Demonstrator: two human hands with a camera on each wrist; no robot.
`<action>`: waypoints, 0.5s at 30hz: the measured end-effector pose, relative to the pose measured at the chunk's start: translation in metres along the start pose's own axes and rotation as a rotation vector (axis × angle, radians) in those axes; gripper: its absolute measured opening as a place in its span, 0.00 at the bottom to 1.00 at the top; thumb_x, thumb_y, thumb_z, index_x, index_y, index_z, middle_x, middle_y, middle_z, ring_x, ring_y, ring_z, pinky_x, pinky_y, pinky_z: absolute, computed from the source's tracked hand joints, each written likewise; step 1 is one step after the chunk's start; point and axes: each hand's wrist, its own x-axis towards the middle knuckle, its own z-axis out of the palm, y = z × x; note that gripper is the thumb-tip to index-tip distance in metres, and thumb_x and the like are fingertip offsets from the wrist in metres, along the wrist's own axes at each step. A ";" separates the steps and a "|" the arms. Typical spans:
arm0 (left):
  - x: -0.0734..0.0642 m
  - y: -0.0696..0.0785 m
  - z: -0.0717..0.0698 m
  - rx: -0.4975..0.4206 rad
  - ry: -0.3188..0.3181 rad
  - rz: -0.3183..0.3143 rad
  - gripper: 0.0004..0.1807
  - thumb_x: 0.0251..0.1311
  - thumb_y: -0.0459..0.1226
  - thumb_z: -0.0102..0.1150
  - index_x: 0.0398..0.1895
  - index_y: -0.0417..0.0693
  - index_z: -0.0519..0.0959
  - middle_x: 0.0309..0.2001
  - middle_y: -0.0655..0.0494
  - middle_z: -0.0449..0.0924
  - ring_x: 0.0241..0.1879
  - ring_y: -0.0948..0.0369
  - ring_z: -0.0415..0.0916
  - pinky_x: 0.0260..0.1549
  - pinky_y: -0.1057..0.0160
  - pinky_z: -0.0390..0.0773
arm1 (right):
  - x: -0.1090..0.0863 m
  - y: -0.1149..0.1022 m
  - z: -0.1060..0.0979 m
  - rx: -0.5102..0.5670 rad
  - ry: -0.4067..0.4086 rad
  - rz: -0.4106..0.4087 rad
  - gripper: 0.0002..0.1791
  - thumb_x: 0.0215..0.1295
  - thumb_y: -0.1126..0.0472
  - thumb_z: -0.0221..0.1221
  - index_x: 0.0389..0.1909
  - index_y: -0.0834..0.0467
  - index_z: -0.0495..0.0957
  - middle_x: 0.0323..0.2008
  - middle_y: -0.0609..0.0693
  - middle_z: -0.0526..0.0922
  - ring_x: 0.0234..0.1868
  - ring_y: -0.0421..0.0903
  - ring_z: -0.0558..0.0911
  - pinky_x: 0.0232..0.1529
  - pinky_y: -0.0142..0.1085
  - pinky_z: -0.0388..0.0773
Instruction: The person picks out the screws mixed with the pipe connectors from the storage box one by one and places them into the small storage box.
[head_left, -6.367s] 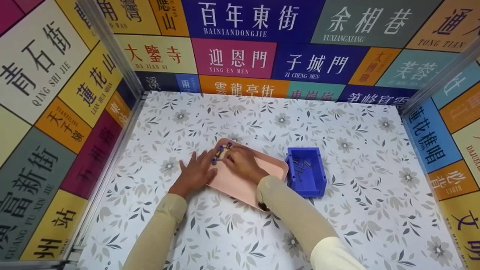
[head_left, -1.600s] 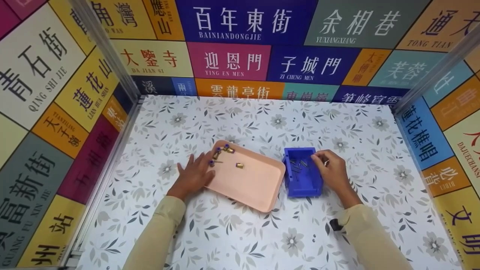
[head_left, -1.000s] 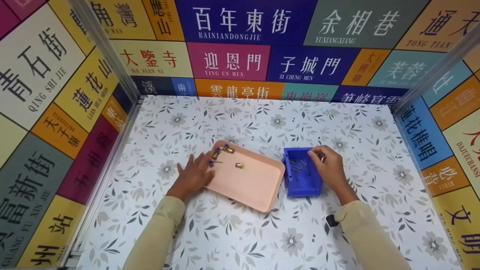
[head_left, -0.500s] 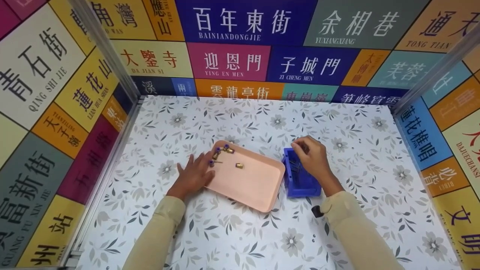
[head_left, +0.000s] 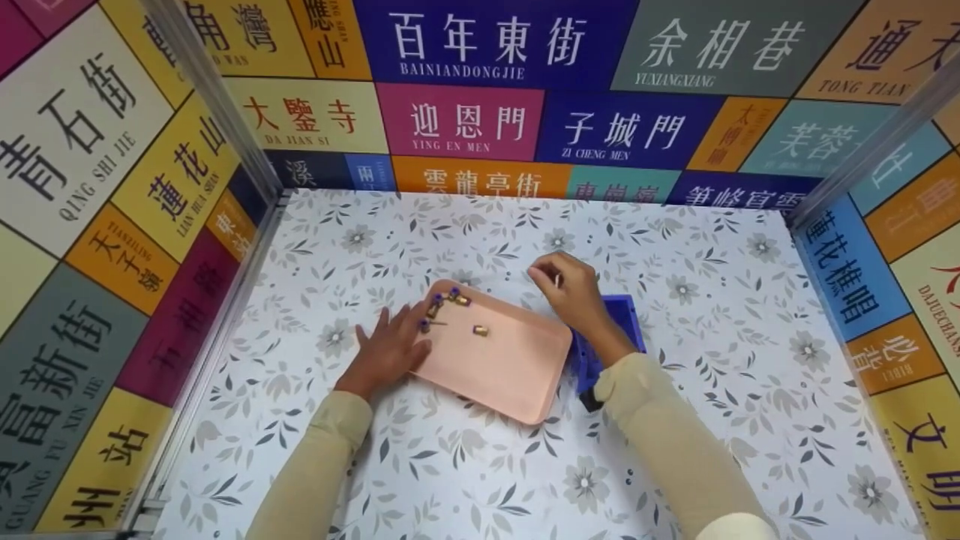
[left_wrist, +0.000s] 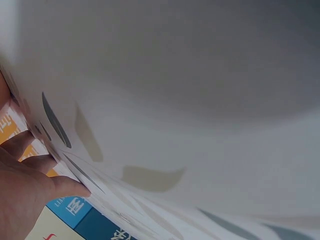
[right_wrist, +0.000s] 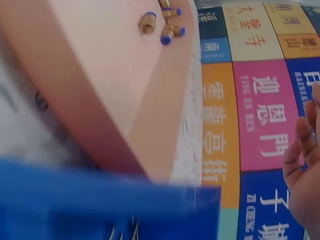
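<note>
My left hand [head_left: 386, 346] lies with spread fingers against the left edge of a pink tray [head_left: 510, 367]. Several brass push-in fittings [head_left: 460, 299] with blue collars cluster in that tray's far left corner. A thin pin [head_left: 439, 323] lies beside the fitting nearest my left hand, and one lone fitting [head_left: 481, 330] lies further right. My right hand [head_left: 574, 289] is raised over the tray's far right side, thumb and fingertips pinched together. A pale sliver of a thin metal pin [head_left: 557, 280] shows among its fingers; the rest is hidden.
Right of the tray stands a blue bin [head_left: 624, 309], partly covered by my right forearm; the right wrist view shows thin metal pins [right_wrist: 122, 232] in it. Flowered cloth [head_left: 712, 247] covers the table. Sign-printed panels [head_left: 465, 120] wall it in at the back and sides.
My right hand left the tray for the blue bin, pinched above it, then moved left and away over the tray's far side. The left hand stays at the tray's edge.
</note>
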 end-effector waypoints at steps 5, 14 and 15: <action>0.001 0.001 -0.001 -0.003 -0.012 -0.020 0.39 0.74 0.60 0.41 0.83 0.78 0.38 0.84 0.51 0.45 0.82 0.37 0.33 0.67 0.19 0.28 | 0.006 -0.007 0.021 0.016 -0.047 -0.012 0.01 0.69 0.62 0.66 0.36 0.54 0.84 0.28 0.49 0.82 0.25 0.39 0.75 0.26 0.31 0.72; 0.001 0.001 0.000 -0.013 -0.020 -0.037 0.39 0.74 0.60 0.41 0.81 0.82 0.36 0.84 0.53 0.43 0.82 0.39 0.31 0.67 0.21 0.26 | 0.011 -0.016 0.056 0.064 -0.129 -0.058 0.02 0.70 0.62 0.64 0.36 0.57 0.83 0.30 0.50 0.82 0.28 0.41 0.77 0.29 0.37 0.76; 0.001 0.001 0.000 -0.010 -0.019 -0.038 0.39 0.74 0.61 0.41 0.81 0.82 0.36 0.84 0.53 0.44 0.82 0.39 0.32 0.67 0.20 0.26 | 0.011 -0.017 0.060 0.065 -0.142 -0.061 0.04 0.71 0.61 0.64 0.37 0.57 0.83 0.30 0.50 0.82 0.29 0.41 0.77 0.30 0.38 0.77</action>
